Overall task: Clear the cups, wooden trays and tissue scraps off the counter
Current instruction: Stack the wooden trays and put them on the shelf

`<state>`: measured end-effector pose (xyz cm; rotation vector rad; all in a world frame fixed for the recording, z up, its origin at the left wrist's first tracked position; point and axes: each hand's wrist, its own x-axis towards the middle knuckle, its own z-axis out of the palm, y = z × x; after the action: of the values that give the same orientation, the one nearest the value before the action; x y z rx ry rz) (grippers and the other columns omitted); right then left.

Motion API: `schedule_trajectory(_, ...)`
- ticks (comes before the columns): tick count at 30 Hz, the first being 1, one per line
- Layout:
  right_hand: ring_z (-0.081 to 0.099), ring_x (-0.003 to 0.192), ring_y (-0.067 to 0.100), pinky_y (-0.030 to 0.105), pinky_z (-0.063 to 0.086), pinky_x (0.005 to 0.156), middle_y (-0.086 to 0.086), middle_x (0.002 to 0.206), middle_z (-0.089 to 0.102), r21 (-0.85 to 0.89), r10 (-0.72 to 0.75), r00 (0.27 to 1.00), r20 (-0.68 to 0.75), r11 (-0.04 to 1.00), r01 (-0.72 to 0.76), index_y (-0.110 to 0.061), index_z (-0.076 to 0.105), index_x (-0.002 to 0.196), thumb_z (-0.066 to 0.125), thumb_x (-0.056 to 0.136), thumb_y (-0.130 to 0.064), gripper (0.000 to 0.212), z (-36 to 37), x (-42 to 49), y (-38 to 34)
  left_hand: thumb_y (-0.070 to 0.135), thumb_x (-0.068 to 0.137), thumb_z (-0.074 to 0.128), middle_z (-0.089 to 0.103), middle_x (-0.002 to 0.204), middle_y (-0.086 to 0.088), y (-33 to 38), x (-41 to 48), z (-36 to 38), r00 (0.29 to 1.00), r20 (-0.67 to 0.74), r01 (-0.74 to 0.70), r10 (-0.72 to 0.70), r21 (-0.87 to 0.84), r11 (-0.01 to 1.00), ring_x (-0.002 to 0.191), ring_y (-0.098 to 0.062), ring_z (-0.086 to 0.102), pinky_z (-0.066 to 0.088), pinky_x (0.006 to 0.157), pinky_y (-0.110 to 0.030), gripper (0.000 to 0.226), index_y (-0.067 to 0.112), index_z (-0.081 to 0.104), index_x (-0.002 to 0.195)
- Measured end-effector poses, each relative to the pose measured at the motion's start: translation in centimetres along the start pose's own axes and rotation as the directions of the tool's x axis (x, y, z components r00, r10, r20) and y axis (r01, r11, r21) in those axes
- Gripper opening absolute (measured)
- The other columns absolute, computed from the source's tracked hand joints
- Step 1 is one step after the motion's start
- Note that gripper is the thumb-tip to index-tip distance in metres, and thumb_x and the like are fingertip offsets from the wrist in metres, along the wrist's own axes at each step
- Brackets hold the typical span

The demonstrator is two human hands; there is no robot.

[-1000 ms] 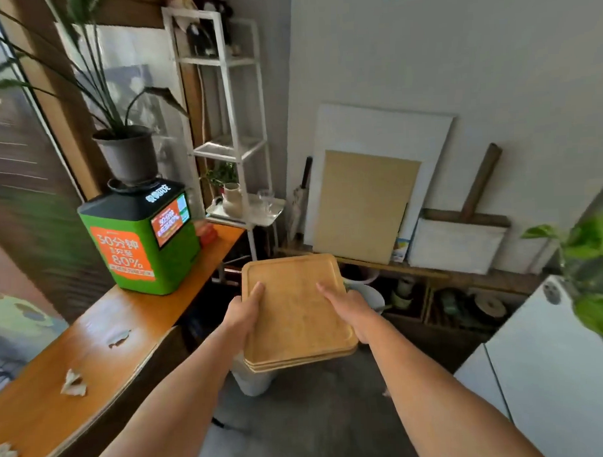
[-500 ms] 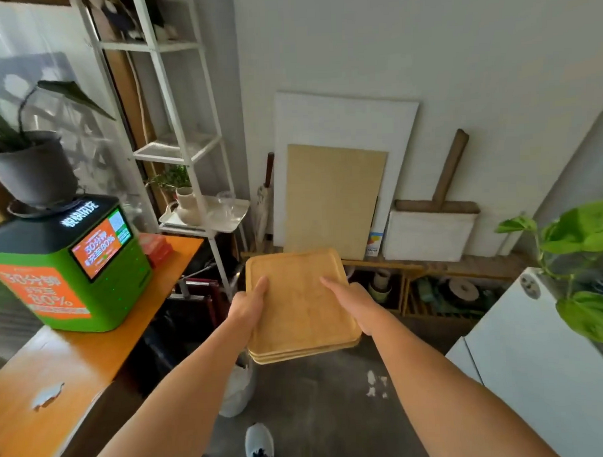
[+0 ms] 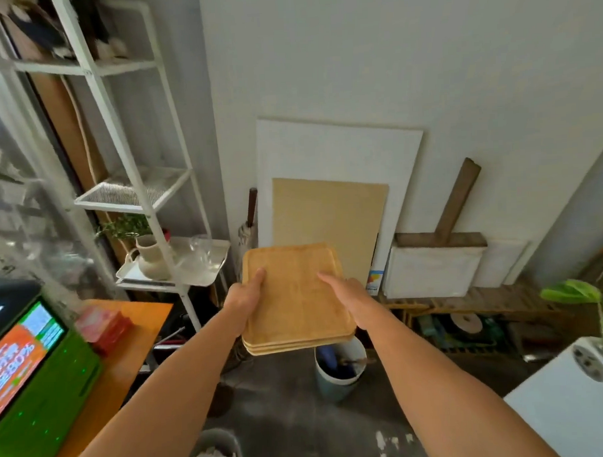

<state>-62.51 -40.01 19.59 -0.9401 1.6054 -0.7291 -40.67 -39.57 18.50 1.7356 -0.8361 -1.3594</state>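
While both arms are reaching forward, the left hand and the right hand are holding a stack of wooden trays in the air, off the counter. Each thumb is lying flat on the top tray, and the other fingers are going under the stack, hidden from sight. The left hand is gripping the left edge and the right hand the right edge, with the stack sitting between them.

Below the right fingers a bucket is standing on the floor, partly covered by the near corner of the stack. Off to the left of the left fingers the orange counter is carrying a red box and a green machine with a lit screen. Beyond the left fingertips a white shelf is holding a pale jug and a clear glass. Ahead of both thumbs, boards are leaning against the wall: a tan board in front of a white board.
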Motion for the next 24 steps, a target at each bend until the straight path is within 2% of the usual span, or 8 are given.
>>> schedule_trajectory(2,0.06,0.109,0.03,0.047,0.046,0.099,0.01,0.125,0.062,0.006,0.012,1.0,-0.002,1.0,-0.012,-0.01,0.051,0.136,0.068,0.076,-0.066,0.084,1.1,2.1,-1.2,0.069,0.086,0.053,0.054,0.136,-0.015,1.5,2.3,-0.7,1.0,0.011,-0.005,0.005,0.022,1.0,0.121,-0.037,0.054,0.041,0.105,-0.05,0.088,0.006,0.039,0.145)
schedule_trajectory(6,0.059,0.104,0.028,0.041,0.045,0.086,0.009,0.122,0.062,0.02,0.026,0.999,0.025,0.999,-0.026,-0.011,0.051,0.136,0.067,0.078,-0.065,0.08,3.7,6.0,-3.6,0.068,0.088,0.05,0.053,0.137,-0.017,3.7,6.9,-2.2,1.0,-0.01,-0.004,0.005,0.081,0.997,0.123,-0.038,0.053,0.041,0.106,-0.052,0.086,0.005,0.038,0.145)
schedule_trajectory(11,0.061,0.109,0.03,0.045,0.047,0.1,0.01,0.126,0.063,-0.022,0.016,0.997,0.077,1.0,-0.014,-0.01,0.054,0.136,0.067,0.078,-0.065,0.081,6.3,10.8,-7.2,0.07,0.089,0.045,0.051,0.14,-0.017,6.0,11.7,-4.1,0.997,-0.075,0.002,0.007,0.121,0.993,0.125,-0.037,0.052,0.041,0.104,-0.047,0.089,0.005,0.035,0.147)
schedule_trajectory(15,0.06,0.114,0.031,0.048,0.045,0.104,0.011,0.131,0.061,-0.047,0.021,0.991,0.132,0.999,-0.014,-0.01,0.052,0.138,0.067,0.076,-0.068,0.086,8.0,15.0,-10.0,0.071,0.088,0.046,0.051,0.139,-0.016,8.0,15.6,-5.1,0.992,-0.127,0.019,-0.005,0.111,0.994,0.125,-0.035,0.052,0.042,0.101,-0.045,0.09,0.006,0.033,0.148)
schedule_trajectory(18,0.058,0.119,0.032,0.049,0.044,0.106,0.012,0.134,0.06,-0.062,0.015,0.985,0.174,0.998,-0.004,-0.009,0.051,0.14,0.067,0.078,-0.067,0.086,9.1,18.5,-12.3,0.072,0.086,0.047,0.054,0.135,-0.015,9.7,18.6,-5.6,0.984,-0.175,0.028,-0.003,0.138,0.99,0.121,-0.034,0.055,0.043,0.089,-0.038,0.093,0.004,0.032,0.149)
schedule_trajectory(20,0.058,0.119,0.031,0.047,0.043,0.106,0.012,0.134,0.06,-0.065,0.011,0.981,0.193,0.998,0.002,-0.009,0.051,0.14,0.066,0.08,-0.065,0.083,9.6,21.2,-13.8,0.072,0.085,0.051,0.057,0.128,-0.015,11.3,21.2,-5.7,0.979,-0.204,0.037,-0.01,0.131,0.991,0.114,-0.033,0.058,0.043,0.085,-0.037,0.095,0.004,0.032,0.148)
schedule_trajectory(22,0.058,0.118,0.03,0.044,0.044,0.103,0.012,0.134,0.059,-0.072,0.011,0.979,0.203,0.997,0.003,-0.008,0.051,0.14,0.065,0.082,-0.063,0.081,10.0,23.9,-15.7,0.071,0.083,0.053,0.058,0.114,-0.011,13.1,23.5,-5.8,0.972,-0.232,0.046,-0.015,0.127,0.991,0.101,-0.03,0.058,0.044,0.083,-0.037,0.09,0.002,0.043,0.14)
schedule_trajectory(24,0.058,0.117,0.031,0.043,0.046,0.102,0.013,0.134,0.06,-0.08,0.011,0.974,0.226,0.997,0.007,-0.005,0.051,0.139,0.067,0.082,-0.06,0.08,10.5,26.9,-18.2,0.07,0.085,0.053,0.059,0.116,-0.012,15.1,25.9,-5.8,0.965,-0.261,0.057,-0.026,0.112,0.992,0.103,-0.03,0.058,0.045,0.088,-0.039,0.089,0.001,0.045,0.139)
